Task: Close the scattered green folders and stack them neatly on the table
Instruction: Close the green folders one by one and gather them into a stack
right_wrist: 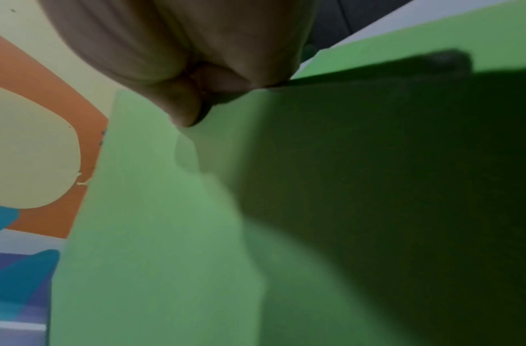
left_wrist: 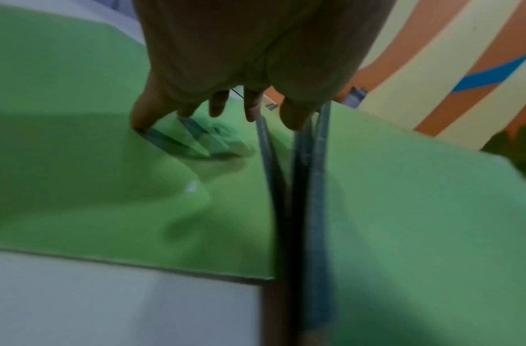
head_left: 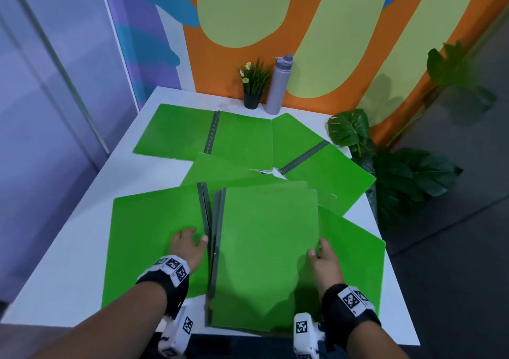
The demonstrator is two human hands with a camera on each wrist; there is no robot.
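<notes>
Roughly midway. Closed folders [head_left: 264, 259] piled at near table [head_left: 82, 221] edge. Right hand [head_left: 326, 262] pinches pile's right edge, thumb on top. Left hand [head_left: 187, 245] fingers spread flat on open folder [head_left: 154, 237] beside pile. Two open folders [head_left: 203, 133] at far side still unclosed.

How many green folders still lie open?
4: far left open folder, far right one, near one under the left hand, one partly hidden. Others may be covered.
</notes>
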